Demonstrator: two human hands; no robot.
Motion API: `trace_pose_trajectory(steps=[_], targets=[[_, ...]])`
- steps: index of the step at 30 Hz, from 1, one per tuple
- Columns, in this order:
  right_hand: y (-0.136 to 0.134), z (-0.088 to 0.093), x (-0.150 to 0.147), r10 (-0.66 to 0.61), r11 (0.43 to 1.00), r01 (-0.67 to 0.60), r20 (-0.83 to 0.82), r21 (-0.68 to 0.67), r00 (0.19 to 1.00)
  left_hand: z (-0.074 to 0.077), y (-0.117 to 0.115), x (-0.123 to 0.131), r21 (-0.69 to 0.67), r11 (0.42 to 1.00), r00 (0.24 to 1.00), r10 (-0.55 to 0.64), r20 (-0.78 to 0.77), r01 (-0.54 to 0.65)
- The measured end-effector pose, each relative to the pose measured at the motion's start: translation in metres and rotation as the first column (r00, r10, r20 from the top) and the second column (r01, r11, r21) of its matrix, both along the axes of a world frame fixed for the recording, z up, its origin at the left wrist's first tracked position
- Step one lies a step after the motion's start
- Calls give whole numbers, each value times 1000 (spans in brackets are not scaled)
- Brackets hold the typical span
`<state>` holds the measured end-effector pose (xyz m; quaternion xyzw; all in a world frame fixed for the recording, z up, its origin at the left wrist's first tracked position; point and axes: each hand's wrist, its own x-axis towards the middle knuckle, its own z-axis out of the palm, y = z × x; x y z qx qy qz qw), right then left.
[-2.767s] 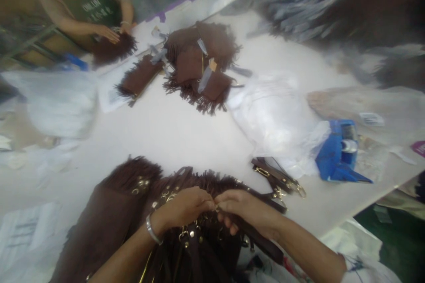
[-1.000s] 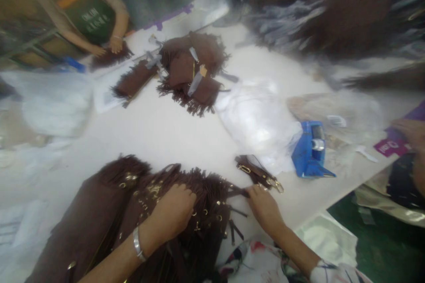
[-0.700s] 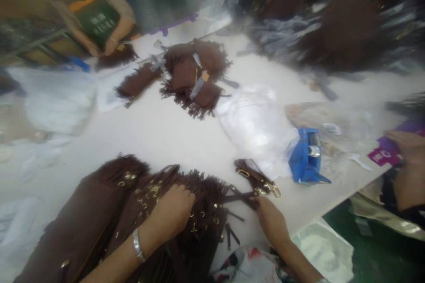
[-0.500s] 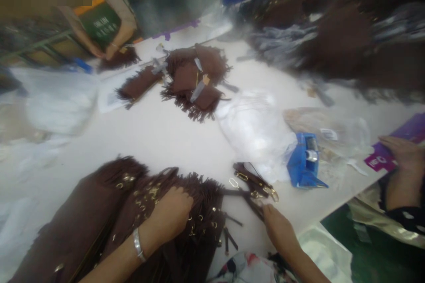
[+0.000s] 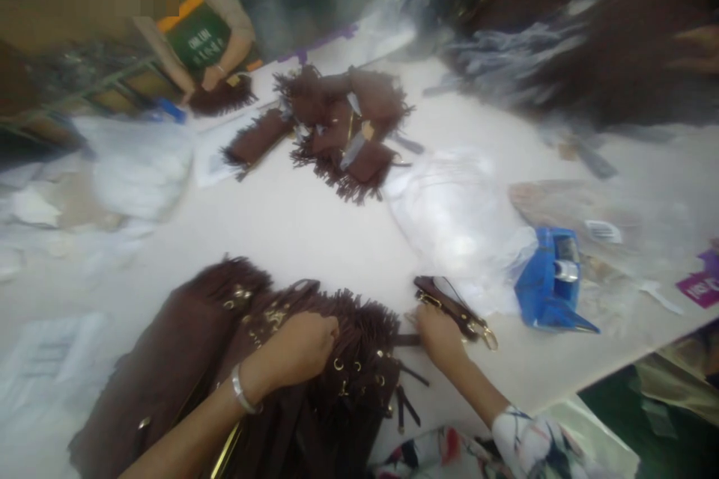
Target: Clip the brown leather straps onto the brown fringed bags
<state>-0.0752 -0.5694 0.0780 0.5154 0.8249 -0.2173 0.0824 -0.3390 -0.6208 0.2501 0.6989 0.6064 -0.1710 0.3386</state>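
Note:
My left hand (image 5: pixel 303 346) rests over a dark brown fringed bag (image 5: pixel 371 419) with gold rings, fingers curled in; what they grip is hidden. Farther right, my right hand (image 5: pixel 438 333) is closed on a dark brown strap (image 5: pixel 407 340) that sticks out from the bag's side. Just beyond that hand, more brown straps (image 5: pixel 449 307) with gold clasps lie on the table. Left of my left hand is another large brown fringed bag (image 5: pixel 162 359).
Several small fringed pouches (image 5: pixel 359 120) lie across the table. A white plastic bag (image 5: pixel 460 217) and a blue holder (image 5: pixel 547 277) stand to the right. A co-worker's hand (image 5: pixel 213 78) is on a fringed piece at the far left. Dark bags pile up (image 5: pixel 634 52) at the back right.
My right hand has moved up and left along the straps, closer to the bag. The view has shifted left. Another person's hand by the purple package at right has gone from view.

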Motion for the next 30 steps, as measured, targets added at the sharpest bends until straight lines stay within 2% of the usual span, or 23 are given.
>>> trace_pose_trajectory(steps=[3,5,6,7,9,11,12,17,20,21,22,23,24,25,27,28,29,30], targets=[[3,13,7,41,997,-50,-120,-66,992,-1,2,-7,-35,997,997,65,37,-64],[4,33,3,-19,985,-32,-288,-171,957,-6,2,-8,-36,998,998,54,26,-53],[3,44,-2,-87,962,-27,-399,-271,913,-9,2,-8,-38,998,999,44,29,-43],[3,55,-9,-179,915,-44,-500,-401,847,-12,2,-8,-42,998,998,40,47,-38],[-1,72,-28,-390,745,-142,-598,-651,700,-16,2,-7,-53,998,991,48,124,-41],[-7,82,-48,-527,574,-228,-568,-786,631,-17,2,-7,-57,997,978,59,200,-49],[-11,83,-57,-571,513,-241,-537,-824,621,-17,1,-7,-51,998,974,55,220,-45],[-26,73,-84,-687,300,-256,-395,-919,610,-15,-2,-7,21,999,984,-46,172,43],[-30,68,-88,-721,229,-272,-350,-935,598,-20,-5,-5,59,992,988,-114,108,108],[-31,69,-88,-722,233,-272,-353,-934,595,-22,-5,-5,60,991,988,-123,92,118],[-30,71,-87,-712,262,-268,-373,-927,595,-24,-5,-6,57,991,988,-128,84,124],[-29,75,-85,-684,327,-260,-418,-908,599,-25,-5,-6,53,990,988,-132,82,128],[-28,79,-83,-628,428,-248,-484,-869,609,-26,-5,-7,49,990,987,-138,87,134],[-26,84,-81,-538,551,-241,-561,-799,629,-26,-4,-9,46,989,985,-145,97,141],[-24,92,-75,-261,783,-261,-678,-565,687,-26,-2,-11,44,988,981,-150,125,146],[-24,94,-73,-108,854,-288,-690,-432,715,-25,-1,-12,45,989,980,-147,136,142],[-24,95,-71,27,892,-321,-672,-317,740,-24,-1,-13,45,990,980,-140,143,135],[-25,95,-71,134,907,-353,-638,-229,758,-24,0,-13,47,990,980,-136,147,130]])
